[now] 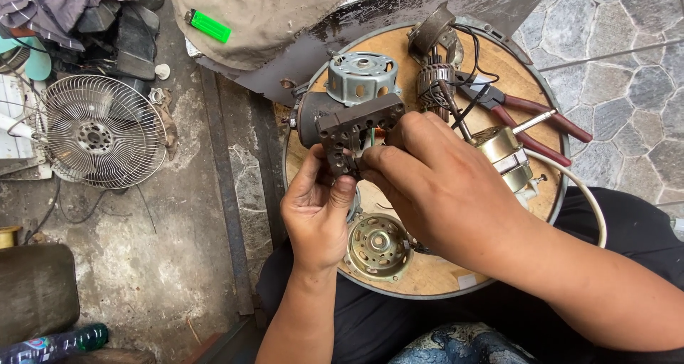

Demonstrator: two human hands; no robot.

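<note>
- The dark grey, square metal motor stator with rusty holes along its edge sits between both hands, lifted above the round wooden bench with a metal rim; thin green and white wires run out of its middle.
- The left hand reaches up from below, fingers and thumb pinched closed on the stator's lower corner.
- The right hand comes in from the right, fingers curled closed over the stator's right side and the wires.
- Just beyond the stator a grey motor end cap rests on the bench; a brass-coloured round end cap lies beneath the wrists.
- Red-handled pliers lie at the bench's far right.
- A bright green lighter lies on tan cloth farther off.
- A white wire fan guard lies on the concrete floor at left.
</note>
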